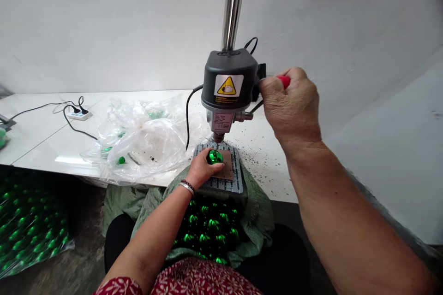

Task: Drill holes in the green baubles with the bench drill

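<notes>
My left hand (201, 168) grips a shiny green ball (216, 157) between thumb and fingers, on a brown board (226, 171) over the slotted metal base (238, 179) of a drill press (228, 78). The drill bit (217, 146) comes down at the top of the ball; whether it has entered the ball I cannot tell. Up at the right of the motor housing, my right hand (292, 101) is closed round the press's feed lever (284, 81), whose red grip shows between the fingers. Dark shavings lie around the base.
Below the base, a green woven sack (258, 221) on my lap holds several green balls (212, 226). Clear plastic bags (148, 133) lie on the white table (44, 122), left of the press. Beyond them is a power strip (79, 114) with cords. A bag of green balls (31, 226) stands lower left.
</notes>
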{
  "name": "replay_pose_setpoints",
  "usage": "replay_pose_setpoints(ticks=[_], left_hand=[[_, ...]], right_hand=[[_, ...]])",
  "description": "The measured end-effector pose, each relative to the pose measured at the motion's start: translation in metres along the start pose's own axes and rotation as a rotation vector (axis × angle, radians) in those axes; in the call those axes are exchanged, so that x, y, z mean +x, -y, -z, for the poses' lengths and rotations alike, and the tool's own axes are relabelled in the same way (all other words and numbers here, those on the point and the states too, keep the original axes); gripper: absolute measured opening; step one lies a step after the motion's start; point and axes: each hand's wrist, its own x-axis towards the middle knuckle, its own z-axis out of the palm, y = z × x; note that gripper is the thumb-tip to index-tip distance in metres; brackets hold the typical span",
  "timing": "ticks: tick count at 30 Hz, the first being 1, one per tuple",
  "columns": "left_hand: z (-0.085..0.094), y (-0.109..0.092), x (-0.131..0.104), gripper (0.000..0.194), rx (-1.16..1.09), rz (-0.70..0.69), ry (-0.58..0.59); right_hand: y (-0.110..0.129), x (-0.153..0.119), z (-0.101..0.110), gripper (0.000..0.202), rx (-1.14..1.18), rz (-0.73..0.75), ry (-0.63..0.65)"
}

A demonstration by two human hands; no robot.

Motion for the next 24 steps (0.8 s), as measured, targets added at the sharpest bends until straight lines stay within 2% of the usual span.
replay_pose_setpoints(ticks=[3, 7, 9, 11, 13, 14, 15, 16, 18, 19, 20, 22, 24], left_hand=[[0.016, -0.001, -0.025, 0.055, 0.034, -0.064, 0.051], [0.033, 0.013, -0.069, 0.076, 0.194, -0.188, 0.347], [0.036, 0.023, -0.089, 0.085, 0.242, -0.199, 0.413], [0.042, 0.031, -0.106, 0.084, 0.23, -0.189, 0.371], [0.06, 0.038, -0.116, 0.065, 0.167, -0.234, 0.283], [0.075, 0.042, -0.117, 0.052, 0.136, -0.27, 0.19], [0.094, 0.045, -0.115, 0.041, 0.121, -0.298, 0.06], [0.117, 0.048, -0.108, 0.035, 0.13, -0.308, -0.15], [0.169, 0.055, -0.082, 0.038, 0.216, -0.164, -0.571], [0.194, 0.058, -0.064, 0.045, 0.268, -0.079, -0.695], [0.216, 0.062, -0.044, 0.059, 0.313, 0.004, -0.727], [0.246, 0.068, -0.002, 0.093, 0.268, 0.138, -0.685], [0.253, 0.073, 0.036, 0.113, 0.03, 0.271, -0.632]], right_hand=[[0.005, 0.006, 0.002, 0.014, 0.002, -0.022, 0.022], [0.004, 0.005, -0.001, 0.015, 0.029, -0.033, -0.003], [0.008, 0.007, -0.002, 0.017, 0.018, -0.067, -0.002], [0.012, 0.01, -0.001, 0.02, -0.009, -0.111, 0.026], [0.014, 0.014, -0.001, 0.022, -0.048, -0.142, 0.057], [0.014, 0.016, 0.0, 0.023, -0.064, -0.145, 0.065], [0.014, 0.019, 0.0, 0.024, -0.073, -0.151, 0.07], [0.013, 0.021, -0.001, 0.025, -0.075, -0.161, 0.068], [0.011, 0.025, -0.002, 0.025, -0.059, -0.202, 0.054], [0.01, 0.027, -0.004, 0.026, -0.047, -0.23, 0.039], [0.009, 0.029, -0.005, 0.026, -0.036, -0.249, 0.019], [0.005, 0.033, -0.01, 0.028, -0.008, -0.25, -0.033], [-0.001, 0.038, -0.014, 0.03, 0.039, -0.209, -0.072]])
